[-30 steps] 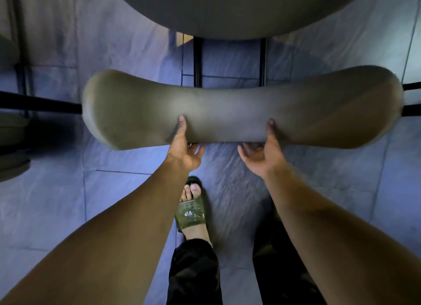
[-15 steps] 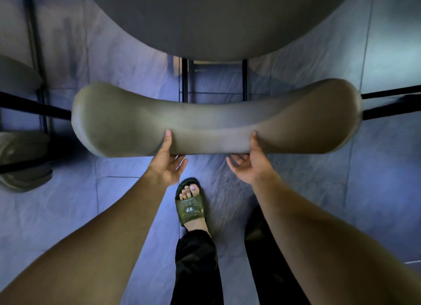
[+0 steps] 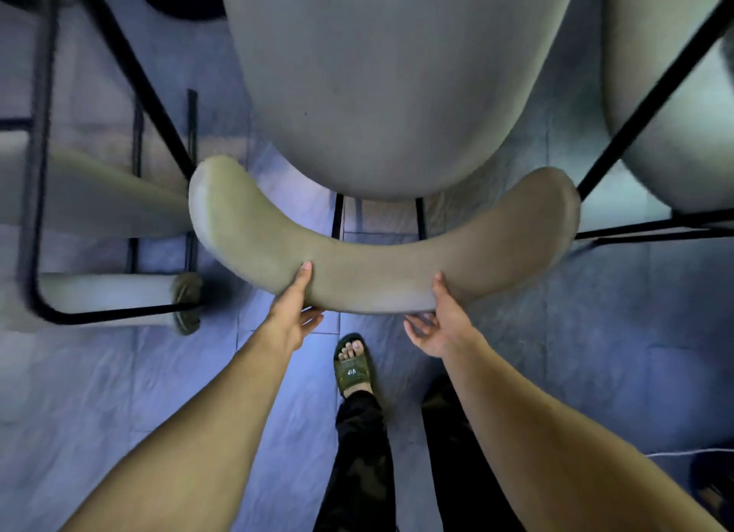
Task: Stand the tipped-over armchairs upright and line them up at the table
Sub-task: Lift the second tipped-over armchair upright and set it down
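Note:
I look straight down on an upright armchair with a grey-green padded seat (image 3: 381, 86) and a curved backrest (image 3: 373, 265) on black metal legs. My left hand (image 3: 296, 313) grips the backrest's near edge left of its middle, thumb on top and fingers underneath. My right hand (image 3: 439, 321) grips the same edge right of its middle in the same way. A second armchair (image 3: 99, 210) stands at the left with its armrest (image 3: 119, 293) near the held backrest's left tip. Part of a third chair (image 3: 667, 106) shows at the right edge. No table is clearly visible.
Grey tiled floor (image 3: 119, 380) spreads below and to both sides. My left foot in a green slide sandal (image 3: 353, 368) stands just behind the backrest, between my arms. Black chair legs (image 3: 651, 90) cross at the right. A thin white cable (image 3: 687, 451) lies at lower right.
The held chair has slid forward, away from me, and my view has shifted forward so its whole seat and the neighbouring chairs on both sides have come into view. Both hands keep their grip.

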`<act>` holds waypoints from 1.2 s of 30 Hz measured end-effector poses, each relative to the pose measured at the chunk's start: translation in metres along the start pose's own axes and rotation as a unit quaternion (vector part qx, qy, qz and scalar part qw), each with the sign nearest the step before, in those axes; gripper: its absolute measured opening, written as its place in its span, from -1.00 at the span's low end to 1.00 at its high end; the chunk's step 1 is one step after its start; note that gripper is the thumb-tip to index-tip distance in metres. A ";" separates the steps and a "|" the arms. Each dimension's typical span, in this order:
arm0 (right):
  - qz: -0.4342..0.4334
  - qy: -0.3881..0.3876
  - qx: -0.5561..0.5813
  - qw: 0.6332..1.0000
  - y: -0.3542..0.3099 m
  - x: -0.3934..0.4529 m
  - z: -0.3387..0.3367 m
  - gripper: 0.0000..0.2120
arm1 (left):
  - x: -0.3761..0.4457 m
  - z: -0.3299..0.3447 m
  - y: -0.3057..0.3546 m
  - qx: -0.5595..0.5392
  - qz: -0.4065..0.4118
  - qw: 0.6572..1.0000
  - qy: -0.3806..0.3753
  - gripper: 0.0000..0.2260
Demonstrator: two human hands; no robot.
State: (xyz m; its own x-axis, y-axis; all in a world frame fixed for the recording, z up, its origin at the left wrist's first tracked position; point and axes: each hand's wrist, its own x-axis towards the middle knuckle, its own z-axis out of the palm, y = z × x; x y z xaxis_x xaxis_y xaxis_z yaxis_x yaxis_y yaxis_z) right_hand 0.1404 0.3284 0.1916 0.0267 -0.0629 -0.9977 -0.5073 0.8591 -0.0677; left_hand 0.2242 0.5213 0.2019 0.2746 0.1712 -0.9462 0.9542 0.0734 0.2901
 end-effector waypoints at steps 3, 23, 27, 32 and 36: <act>-0.017 -0.001 -0.009 1.000 -0.013 -0.048 0.003 -0.41 | -0.043 -0.003 0.021 0.013 0.034 0.999 0.008 -0.46; -0.089 0.032 -0.119 0.988 -0.049 -0.238 0.021 -0.66 | -0.211 -0.024 0.112 0.155 0.061 0.986 0.027 -0.77; -0.090 0.048 -0.143 0.984 -0.060 -0.245 0.035 -0.68 | -0.219 -0.022 0.129 0.160 0.056 0.985 0.026 -0.76; -0.110 0.049 -0.160 0.980 -0.090 -0.243 0.060 -0.69 | -0.213 -0.007 0.163 0.154 0.093 0.983 0.031 -0.75; -0.121 0.051 -0.190 0.973 -0.122 -0.242 0.084 -0.64 | -0.208 0.012 0.198 0.157 0.114 0.981 0.014 -0.77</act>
State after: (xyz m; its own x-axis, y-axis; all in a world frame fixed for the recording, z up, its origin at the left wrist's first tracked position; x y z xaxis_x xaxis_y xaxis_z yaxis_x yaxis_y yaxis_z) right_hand 0.2682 0.2814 0.4405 0.1094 -0.3073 -0.9453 -0.7785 0.5648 -0.2738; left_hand 0.3575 0.4885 0.4548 0.4853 0.1753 -0.8566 0.8597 -0.2743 0.4309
